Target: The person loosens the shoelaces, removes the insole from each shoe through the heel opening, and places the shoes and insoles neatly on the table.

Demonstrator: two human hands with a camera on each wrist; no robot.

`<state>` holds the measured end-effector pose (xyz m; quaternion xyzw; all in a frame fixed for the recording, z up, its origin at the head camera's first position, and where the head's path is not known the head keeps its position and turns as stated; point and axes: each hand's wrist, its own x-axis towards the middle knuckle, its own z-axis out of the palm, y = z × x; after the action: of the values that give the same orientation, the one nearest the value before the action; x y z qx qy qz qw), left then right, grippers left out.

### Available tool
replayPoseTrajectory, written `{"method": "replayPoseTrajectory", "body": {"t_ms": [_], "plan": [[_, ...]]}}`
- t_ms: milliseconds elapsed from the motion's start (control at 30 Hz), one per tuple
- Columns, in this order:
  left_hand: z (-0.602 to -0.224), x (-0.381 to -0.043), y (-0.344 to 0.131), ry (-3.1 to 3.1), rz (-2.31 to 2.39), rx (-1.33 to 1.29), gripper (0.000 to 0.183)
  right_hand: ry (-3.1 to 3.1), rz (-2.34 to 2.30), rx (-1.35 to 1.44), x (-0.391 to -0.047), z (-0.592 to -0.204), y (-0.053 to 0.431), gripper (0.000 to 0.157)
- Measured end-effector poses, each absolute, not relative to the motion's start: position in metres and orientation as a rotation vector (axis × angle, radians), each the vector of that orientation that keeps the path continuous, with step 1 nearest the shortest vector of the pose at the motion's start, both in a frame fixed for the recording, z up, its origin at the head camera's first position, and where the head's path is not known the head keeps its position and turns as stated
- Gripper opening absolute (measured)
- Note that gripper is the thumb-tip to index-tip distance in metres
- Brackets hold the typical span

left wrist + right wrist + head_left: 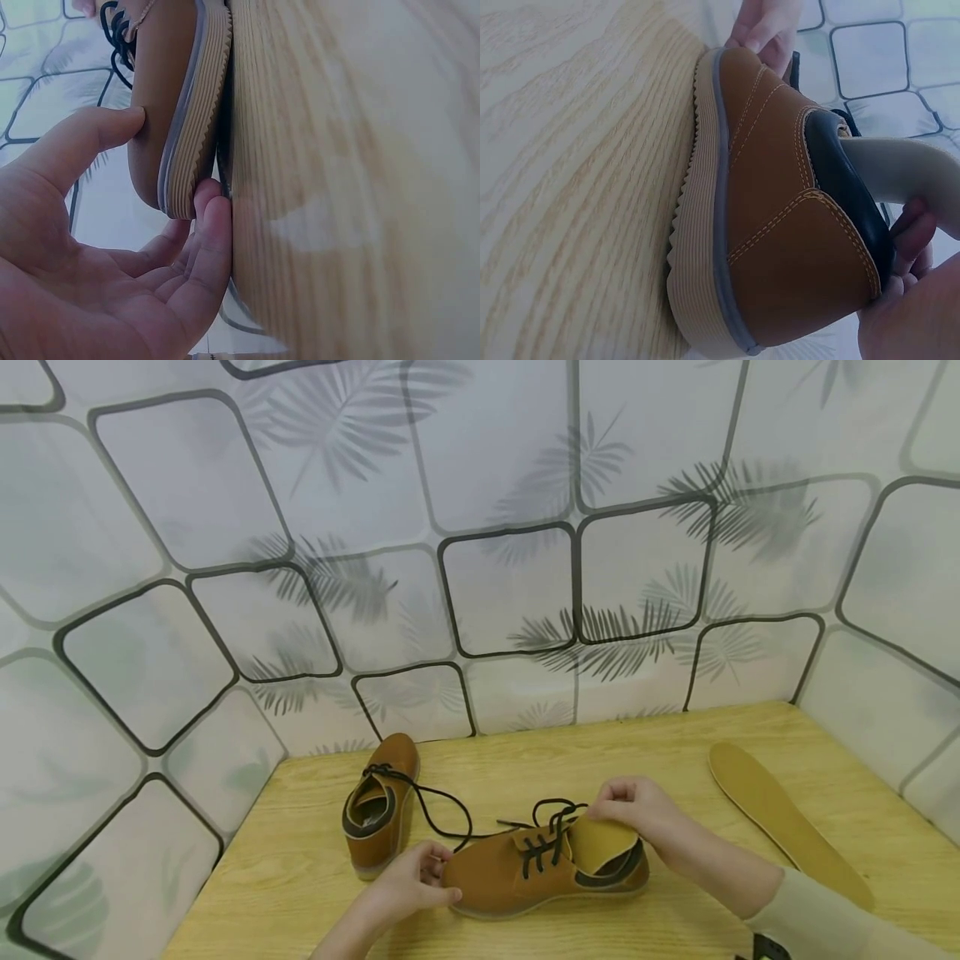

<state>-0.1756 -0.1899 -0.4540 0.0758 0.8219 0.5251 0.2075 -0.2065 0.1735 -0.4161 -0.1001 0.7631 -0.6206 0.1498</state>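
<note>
A brown lace-up shoe lies sole down on the wooden table, toe to the left. My left hand holds its toe, the thumb on the upper and the fingers curled by the front of the ribbed sole. At the shoe's opening, my right hand pinches a tan insole. The insole's front part goes into the shoe; its heel end sticks up and, in the right wrist view, shows its greyish underside. Black laces are threaded through the shoe, with loose ends behind it.
A second brown shoe stands at the back left, its black lace trailing to the right. Another tan insole lies flat on the right of the table. Patterned walls rise behind and at both sides.
</note>
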Motion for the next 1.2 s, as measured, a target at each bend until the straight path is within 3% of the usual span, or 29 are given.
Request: {"method": "replayPoseTrajectory", "body": {"t_ms": [433,1200], "plan": [[-0.457,-0.177,-0.19,2.289,1.465,0.225,0.043,2.061,-1.834,-0.32,-0.208,-0.417,0.183,0.026],[-0.455,-0.176,-0.188,2.312,1.451,0.215,0.042,2.299,-1.738,-0.374,-0.203,-0.41,0.187,0.015]]}}
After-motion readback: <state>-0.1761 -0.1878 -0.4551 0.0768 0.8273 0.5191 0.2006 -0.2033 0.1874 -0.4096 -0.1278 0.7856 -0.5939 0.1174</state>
